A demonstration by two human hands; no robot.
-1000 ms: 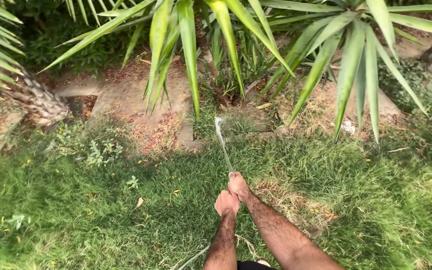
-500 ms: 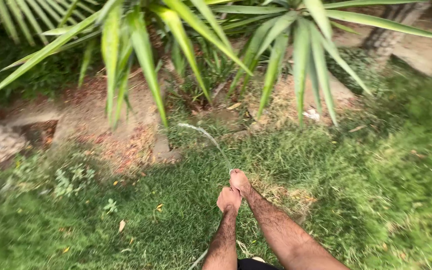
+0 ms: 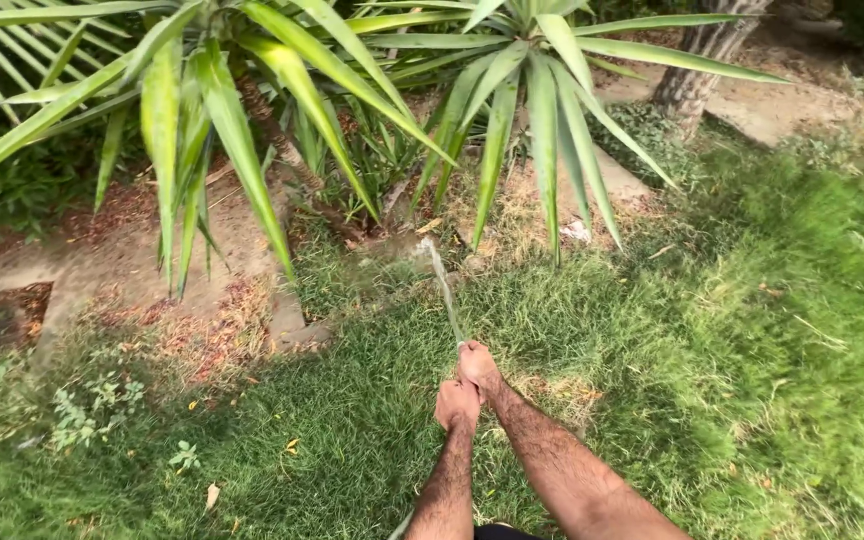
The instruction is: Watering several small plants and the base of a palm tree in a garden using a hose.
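Lawn and spiky plants (image 3: 512, 110): both hands clenched on a hose (image 3: 461, 346) end.
Left hand (image 3: 455, 405) sat behind right hand (image 3: 478, 368), low centre; hose looked soft, wet, likely slippery; grip near the nozzle suited it.

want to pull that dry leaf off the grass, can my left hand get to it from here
Probably not without stepping over: the left hand grips the hose with the right hand, and the dry leaf lies well off left, only open grass between.

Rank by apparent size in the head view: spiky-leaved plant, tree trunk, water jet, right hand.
1. spiky-leaved plant, spans most of the upper frame
2. tree trunk, though farther off, so unsure
3. water jet and right hand look about alike; not ranked
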